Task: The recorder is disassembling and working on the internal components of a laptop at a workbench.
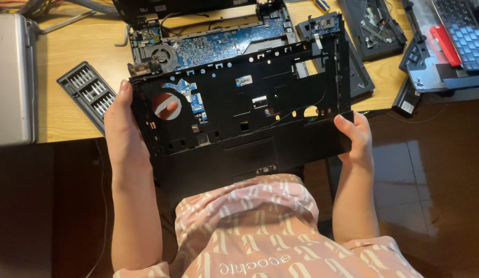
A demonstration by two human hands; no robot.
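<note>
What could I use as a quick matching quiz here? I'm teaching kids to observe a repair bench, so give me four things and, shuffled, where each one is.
Things:
1. black laptop cover panel
2. screwdriver bit set
3. blue circuit board
4. silver case

Places:
A. at the table's far left edge
B. in the opened laptop base on the table, behind the panel
C. held up between the left hand and right hand
D. flat on the wooden table, beside the left hand

Pairs: 1-C, 2-D, 3-B, 4-A
</note>
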